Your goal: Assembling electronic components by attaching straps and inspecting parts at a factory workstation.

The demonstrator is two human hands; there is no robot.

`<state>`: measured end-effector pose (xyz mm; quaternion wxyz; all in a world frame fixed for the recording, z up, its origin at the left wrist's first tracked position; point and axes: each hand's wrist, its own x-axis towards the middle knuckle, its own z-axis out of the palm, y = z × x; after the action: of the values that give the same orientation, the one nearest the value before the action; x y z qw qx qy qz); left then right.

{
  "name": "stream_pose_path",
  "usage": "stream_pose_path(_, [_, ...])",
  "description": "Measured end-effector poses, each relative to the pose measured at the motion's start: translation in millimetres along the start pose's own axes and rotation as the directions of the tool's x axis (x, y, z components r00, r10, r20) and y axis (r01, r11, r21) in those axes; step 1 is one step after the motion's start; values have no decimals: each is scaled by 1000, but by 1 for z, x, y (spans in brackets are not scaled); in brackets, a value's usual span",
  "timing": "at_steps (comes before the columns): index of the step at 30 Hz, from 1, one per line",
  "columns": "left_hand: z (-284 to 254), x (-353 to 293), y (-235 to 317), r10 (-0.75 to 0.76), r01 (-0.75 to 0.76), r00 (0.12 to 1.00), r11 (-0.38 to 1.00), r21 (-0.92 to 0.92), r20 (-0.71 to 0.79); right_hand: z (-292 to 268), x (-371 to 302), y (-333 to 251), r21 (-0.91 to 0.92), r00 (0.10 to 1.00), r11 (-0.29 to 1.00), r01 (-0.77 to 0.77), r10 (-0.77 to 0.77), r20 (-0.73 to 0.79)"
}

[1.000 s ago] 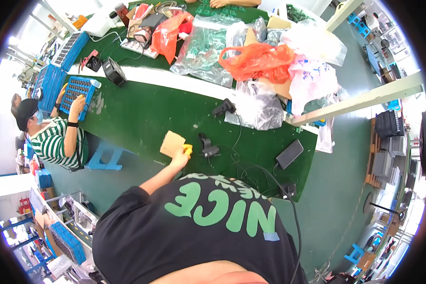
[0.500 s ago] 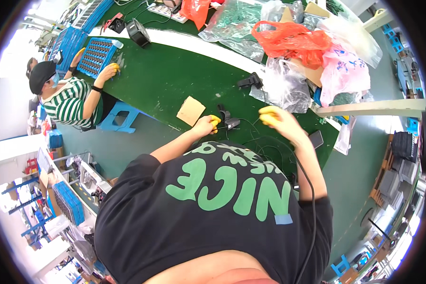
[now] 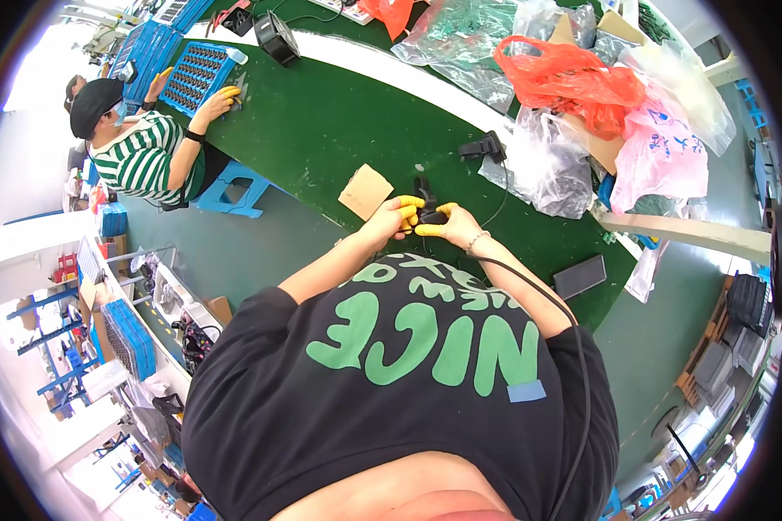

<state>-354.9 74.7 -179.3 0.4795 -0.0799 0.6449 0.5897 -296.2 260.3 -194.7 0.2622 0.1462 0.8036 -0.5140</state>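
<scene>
At the table's near edge, both hands are closed on a small black device (image 3: 429, 219) with an upright black part and a thin cable; its exact kind is not clear. My left hand (image 3: 396, 219) grips its left side. My right hand (image 3: 452, 227) pinches its right side, thumb and fingers pressed together. Yellow covers sit on the fingertips of both hands. Just left of my left hand lies a tan cardboard piece (image 3: 366, 191). Farther off, a similar black device (image 3: 483, 148) rests on the table with its cable trailing toward me.
Clear bags (image 3: 547, 165), a red bag (image 3: 573, 82) and a pink bag (image 3: 662, 156) are heaped at the back right. A dark flat phone-like slab (image 3: 579, 277) lies right of my forearm. At far left a co-worker handles a blue tray (image 3: 202, 78) beside a blue stool (image 3: 233, 193).
My right hand has come left and down to meet my left hand, and now grips the black device too. The view has shifted slightly, showing more of the dark slab.
</scene>
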Motion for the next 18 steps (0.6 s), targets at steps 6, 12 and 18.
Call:
stream_pose_path(6, [21, -46, 90, 458, -438, 889, 836, 329, 18, -44, -63, -75, -18, 904, 940, 342, -334, -266])
stream_pose_path(12, [27, -72, 144, 327, -324, 915, 945, -51, 234, -72, -108, -130, -154, 745, 828, 539, -554, -372])
stream_pose_path(18, [56, -110, 175, 493, -394, 869, 749, -533, 49, -91, -128, -153, -360, 557, 663, 656, -747, -363])
